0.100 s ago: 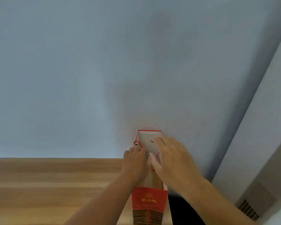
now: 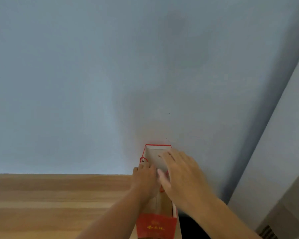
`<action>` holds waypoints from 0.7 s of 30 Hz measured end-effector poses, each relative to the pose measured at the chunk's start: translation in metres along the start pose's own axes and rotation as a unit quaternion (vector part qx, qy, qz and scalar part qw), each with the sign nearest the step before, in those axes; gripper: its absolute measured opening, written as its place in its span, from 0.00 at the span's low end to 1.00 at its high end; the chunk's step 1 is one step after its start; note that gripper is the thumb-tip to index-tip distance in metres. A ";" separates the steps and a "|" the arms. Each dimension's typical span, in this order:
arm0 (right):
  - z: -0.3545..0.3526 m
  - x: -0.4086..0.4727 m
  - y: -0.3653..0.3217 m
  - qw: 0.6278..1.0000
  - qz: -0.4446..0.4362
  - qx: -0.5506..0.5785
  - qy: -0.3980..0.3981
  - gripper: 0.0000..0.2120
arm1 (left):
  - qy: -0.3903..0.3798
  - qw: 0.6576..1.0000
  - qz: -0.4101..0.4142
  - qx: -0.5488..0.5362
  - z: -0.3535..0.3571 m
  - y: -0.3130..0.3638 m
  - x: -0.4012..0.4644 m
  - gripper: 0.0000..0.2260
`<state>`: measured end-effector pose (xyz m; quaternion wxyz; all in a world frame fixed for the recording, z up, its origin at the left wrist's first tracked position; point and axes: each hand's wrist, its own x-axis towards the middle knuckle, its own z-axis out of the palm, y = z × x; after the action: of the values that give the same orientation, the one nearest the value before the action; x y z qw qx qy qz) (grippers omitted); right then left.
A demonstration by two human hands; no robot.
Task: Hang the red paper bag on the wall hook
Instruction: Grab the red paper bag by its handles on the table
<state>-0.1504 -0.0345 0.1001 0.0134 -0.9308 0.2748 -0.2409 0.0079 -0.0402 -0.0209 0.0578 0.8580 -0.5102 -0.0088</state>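
The red paper bag (image 2: 156,226) stands open-topped against the pale blue wall, its white inside (image 2: 154,156) showing and gold print on its near face. A red cord handle (image 2: 143,159) loops at its left rim. My left hand (image 2: 144,180) grips the bag's left side near that cord. My right hand (image 2: 178,171) lies over the bag's mouth with fingers spread, touching the right rim; whether it grips the other cord is hidden. A tiny dark mark (image 2: 166,138) sits on the wall just above the bag; I cannot tell if it is the hook.
A wooden table (image 2: 59,204) runs along the wall to the left, its right end beside the bag. A lighter wall or door frame (image 2: 283,135) slants down the right side, with a vent (image 2: 267,230) at the bottom right corner.
Almost nothing differs; my right hand has shifted very slightly over the bag's mouth.
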 end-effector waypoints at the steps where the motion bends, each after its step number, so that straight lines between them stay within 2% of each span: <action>1: 0.004 0.005 0.008 1.000 0.005 -0.001 -0.011 0.14 | -0.026 1.000 -0.014 0.004 0.003 0.005 0.007 0.20; 4: 0.015 0.020 0.032 1.000 0.005 0.024 -0.011 0.14 | -0.070 0.997 -0.022 0.011 0.025 0.018 0.033 0.22; 7: 0.022 0.027 0.052 0.999 0.006 0.030 -0.027 0.15 | -0.047 0.998 -0.027 0.034 0.051 0.024 0.046 0.21; 13: 0.036 0.036 0.083 0.996 -0.002 0.060 -0.062 0.15 | -0.072 0.994 -0.064 -0.043 0.082 0.032 0.055 0.14; 16: 0.040 0.039 0.090 0.995 0.002 0.072 -0.070 0.15 | -0.077 0.995 -0.045 -0.053 0.088 0.033 0.058 0.10; 21: 0.040 0.050 0.088 0.996 -0.008 0.064 -0.069 0.15 | -0.072 0.997 -0.007 -0.036 0.071 0.032 0.055 0.14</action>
<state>-0.1401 -0.1396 0.0728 0.0900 -0.9447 0.2495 -0.1930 0.0012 -0.1100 -0.0860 0.0520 0.8563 -0.5060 -0.0897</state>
